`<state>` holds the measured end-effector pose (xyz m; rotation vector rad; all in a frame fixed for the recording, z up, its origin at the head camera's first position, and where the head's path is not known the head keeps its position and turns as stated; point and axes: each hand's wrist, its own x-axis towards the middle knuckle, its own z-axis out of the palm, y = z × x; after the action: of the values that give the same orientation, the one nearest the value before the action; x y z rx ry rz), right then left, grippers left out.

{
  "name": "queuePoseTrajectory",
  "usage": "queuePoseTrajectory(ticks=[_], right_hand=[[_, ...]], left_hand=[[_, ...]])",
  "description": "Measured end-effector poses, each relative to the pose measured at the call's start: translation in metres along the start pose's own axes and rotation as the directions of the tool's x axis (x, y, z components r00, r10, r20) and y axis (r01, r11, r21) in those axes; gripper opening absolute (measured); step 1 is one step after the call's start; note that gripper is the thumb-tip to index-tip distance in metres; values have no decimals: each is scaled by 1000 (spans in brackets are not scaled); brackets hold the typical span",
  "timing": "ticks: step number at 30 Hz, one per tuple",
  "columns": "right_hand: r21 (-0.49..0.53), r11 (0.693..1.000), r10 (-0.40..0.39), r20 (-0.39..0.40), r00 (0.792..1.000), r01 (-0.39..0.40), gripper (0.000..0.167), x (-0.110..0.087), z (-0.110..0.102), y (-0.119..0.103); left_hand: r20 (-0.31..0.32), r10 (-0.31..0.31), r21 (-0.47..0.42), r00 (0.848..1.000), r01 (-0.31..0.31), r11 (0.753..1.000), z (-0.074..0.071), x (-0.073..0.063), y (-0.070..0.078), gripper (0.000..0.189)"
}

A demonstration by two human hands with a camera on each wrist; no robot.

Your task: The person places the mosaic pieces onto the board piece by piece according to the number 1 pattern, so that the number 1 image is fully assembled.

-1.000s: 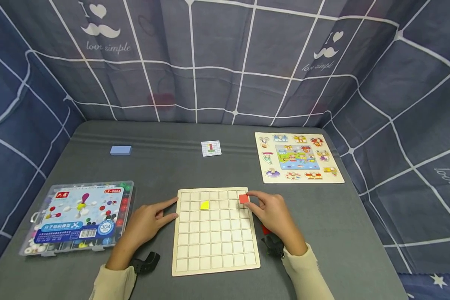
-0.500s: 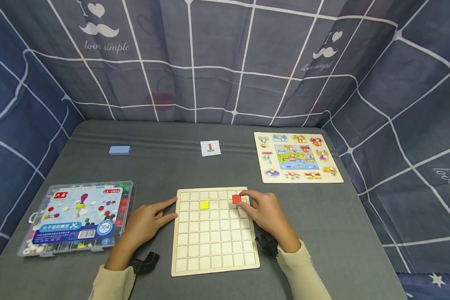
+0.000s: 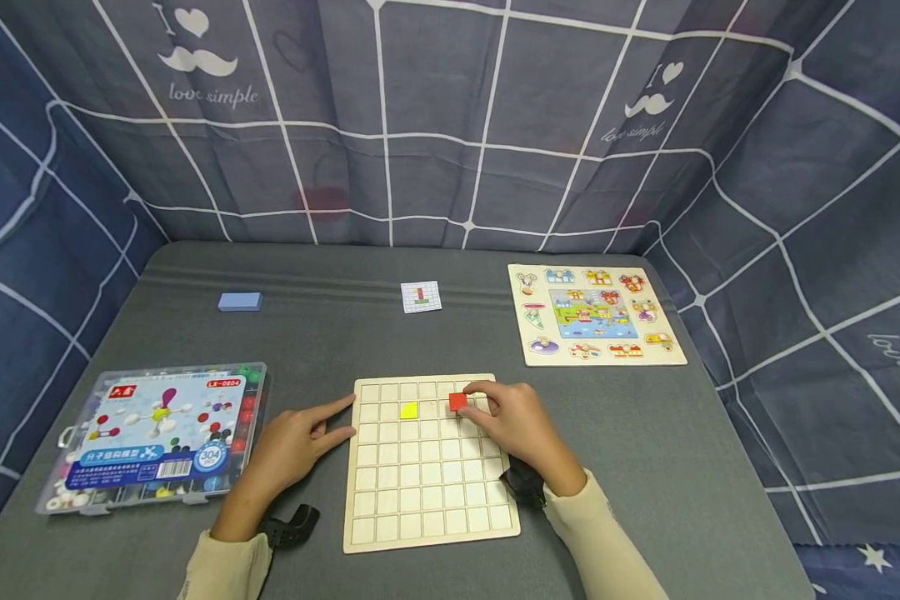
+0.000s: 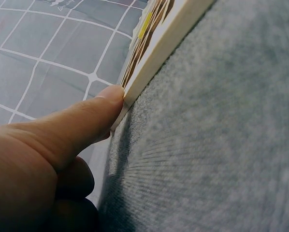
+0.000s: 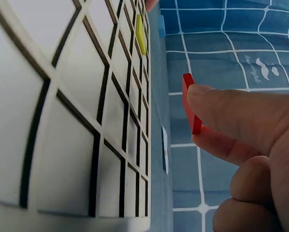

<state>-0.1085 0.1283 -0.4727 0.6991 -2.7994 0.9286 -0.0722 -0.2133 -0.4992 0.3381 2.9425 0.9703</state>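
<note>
A wooden grid board (image 3: 432, 546) lies flat in front of me in the head view. A yellow square tile (image 3: 408, 410) sits in a cell of its second row. My left hand (image 3: 288, 450) touches the board's left edge with thumb and index finger held out; in the left wrist view the thumb (image 4: 98, 108) rests against the board's side. Between thumb and index finger, my right hand (image 3: 525, 425) pinches a red square tile (image 3: 457, 402) over the upper right cells. From the right wrist view, the red tile (image 5: 187, 79) is tilted on edge, raised off the grid.
Behind the board lies a small card (image 3: 421, 297) with a coloured grid pattern. A picture puzzle board (image 3: 596, 354) is at the back right. On the left are a clear plastic case (image 3: 157, 433) of molecular model parts and a blue block (image 3: 240, 302). Patterned curtains (image 3: 435, 100) surround the table.
My right hand has moved left across the board's upper right corner, carrying the red tile inward from the right edge. The left hand stays at the board's left edge.
</note>
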Motion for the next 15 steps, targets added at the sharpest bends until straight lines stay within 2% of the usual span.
queuePoseTrajectory(ticks=[9,15], right_hand=[[31,999,14,58,998,-16,22,5,10,-3],[29,999,11,66,998,-13,22,6,18,-5]], left_hand=[[0,-3,4,1000,3,1000,-1,1,0,53],[11,-11,-5,1000,11,1000,-1,0,1,53]])
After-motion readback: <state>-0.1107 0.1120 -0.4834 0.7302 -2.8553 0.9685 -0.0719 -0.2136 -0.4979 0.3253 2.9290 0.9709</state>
